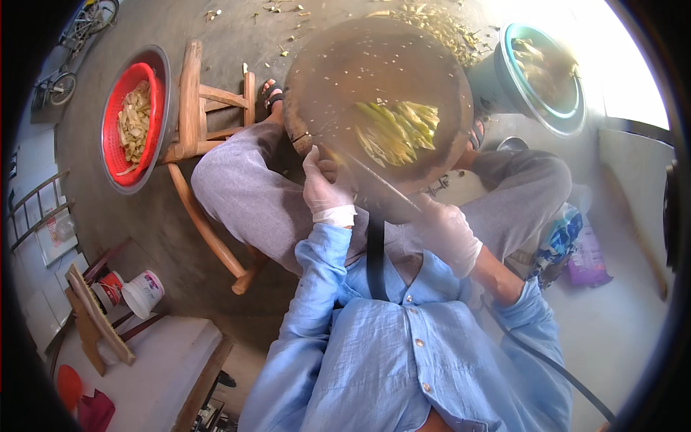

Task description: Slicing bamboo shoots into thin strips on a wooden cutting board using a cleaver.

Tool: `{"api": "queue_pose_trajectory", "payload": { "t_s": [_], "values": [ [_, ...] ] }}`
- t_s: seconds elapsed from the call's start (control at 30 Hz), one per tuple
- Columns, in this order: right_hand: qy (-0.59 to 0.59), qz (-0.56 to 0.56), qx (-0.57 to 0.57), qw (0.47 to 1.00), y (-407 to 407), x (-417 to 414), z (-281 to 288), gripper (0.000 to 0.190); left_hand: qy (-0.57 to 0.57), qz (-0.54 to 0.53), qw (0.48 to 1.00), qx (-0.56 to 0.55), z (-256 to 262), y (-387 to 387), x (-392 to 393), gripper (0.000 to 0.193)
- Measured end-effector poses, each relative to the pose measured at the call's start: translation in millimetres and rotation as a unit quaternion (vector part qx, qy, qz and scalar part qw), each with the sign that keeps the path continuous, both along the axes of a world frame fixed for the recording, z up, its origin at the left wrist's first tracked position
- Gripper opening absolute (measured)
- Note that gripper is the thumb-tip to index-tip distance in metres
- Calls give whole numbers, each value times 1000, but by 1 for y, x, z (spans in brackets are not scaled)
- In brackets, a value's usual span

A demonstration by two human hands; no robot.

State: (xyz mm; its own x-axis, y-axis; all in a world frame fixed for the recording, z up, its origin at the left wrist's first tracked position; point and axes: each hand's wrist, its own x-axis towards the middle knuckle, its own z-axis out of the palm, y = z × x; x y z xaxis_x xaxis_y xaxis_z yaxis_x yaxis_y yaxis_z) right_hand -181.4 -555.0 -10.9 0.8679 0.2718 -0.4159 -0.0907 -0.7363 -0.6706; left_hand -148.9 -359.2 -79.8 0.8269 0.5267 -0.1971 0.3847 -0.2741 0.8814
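My right hand (445, 229), in a thin pale glove, grips the handle end of a knife (383, 181) whose blade slants up to the left at the near rim of a round wooden chopping block (378, 65). Opposite it, my left hand (328, 181), gloved too, is held with curled fingers by the blade's far end; a blurred yellowish piece shows beside the fingers, and whether they grip it I cannot tell. Green and yellow sliced vegetable pieces (397, 132) lie in a fanned pile on the block's near right part. Haze blurs the view around the blade and the right hand.
Left stands a wooden chair (190, 102), beside a red colander (110, 135) of pale cut pieces inside a grey basin (162, 59). Right of the block is a teal bucket (491, 81) topped by a basin of vegetables. Trimmings (442, 32) litter the floor beyond. A metal bowl (513, 143) sits near my right foot.
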Motion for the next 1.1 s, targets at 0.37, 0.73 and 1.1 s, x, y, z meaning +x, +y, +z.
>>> {"api": "queue_pose_trajectory", "payload": {
  "t_s": [0.37, 0.73, 1.1],
  "values": [
    [6, 24, -75, 997, 34, 5, 9, 13, -138, 6, 990, 14, -25, 0, -1, 48],
    [89, -94, 70, 989, 15, 36, -8, 25, 13, -24, 998, 55, -7, 0, 2, 55],
    [142, -339, 204, 908, -54, 33, 18, 21, 52, -137, 978, 148, 9, -5, 15, 64]
  ]
}}
